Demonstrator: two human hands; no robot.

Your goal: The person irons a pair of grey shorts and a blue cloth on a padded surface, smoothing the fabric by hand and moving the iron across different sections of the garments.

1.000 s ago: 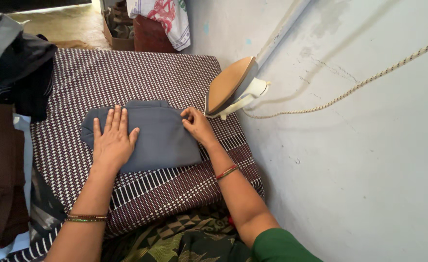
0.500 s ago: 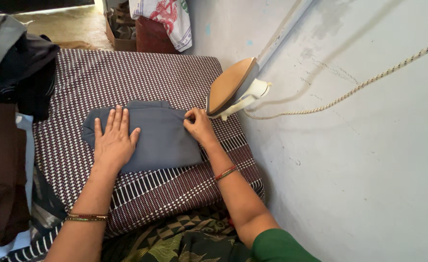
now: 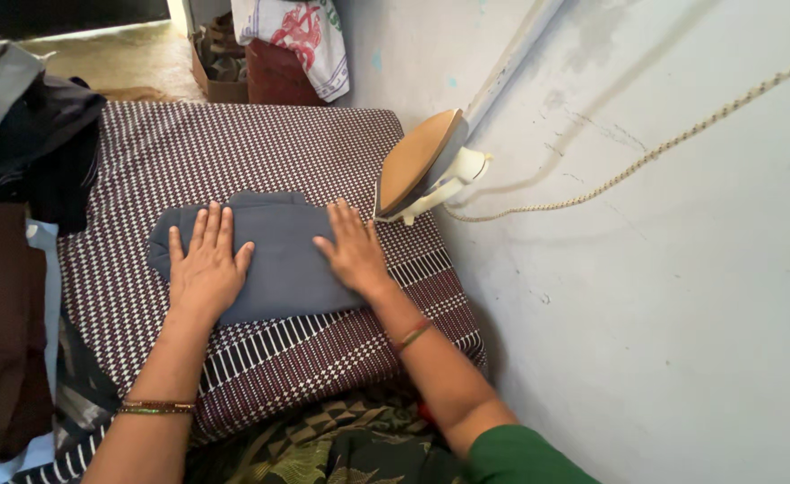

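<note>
Pressing flat with open palms, the left hand (image 3: 205, 269) and the right hand (image 3: 352, 251) both lie on the folded grey cloth (image 3: 278, 255), holding nothing in their grip. The cloth rests on the patterned worktop (image 3: 233, 152), near the iron (image 3: 426, 166) standing by the wall (image 3: 646, 296).

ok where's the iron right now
In the head view the iron stands on end at the right edge of the patterned board, against the wall, just beyond the right hand.
</note>
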